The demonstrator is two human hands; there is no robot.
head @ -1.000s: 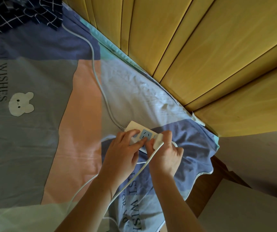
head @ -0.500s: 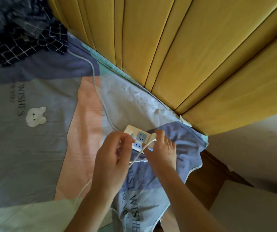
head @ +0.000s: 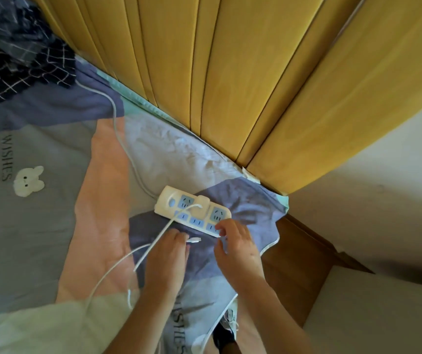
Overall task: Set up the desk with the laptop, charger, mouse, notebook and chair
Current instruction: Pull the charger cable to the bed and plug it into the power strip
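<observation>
A white power strip with blue sockets lies on the bedsheet. The white charger block sits plugged into it. The charger's thin white cable runs down and left from the block and loops across the sheet. My left hand is just below the strip, with its fingers pinched on the cable's free connector end. To the right, my right hand rests fingers apart, fingertips at the strip's near right end, holding nothing. Laptop, mouse, notebook and chair are out of view.
The strip's thick white lead runs up-left under a dark checked blanket. A yellow padded headboard stands behind the bed. The brown wooden bed frame and a white surface lie at the right.
Both hands have drawn back from the charger block, which stays plugged in the strip. My left hand now pinches the cable's connector end, and my right hand has come open.
</observation>
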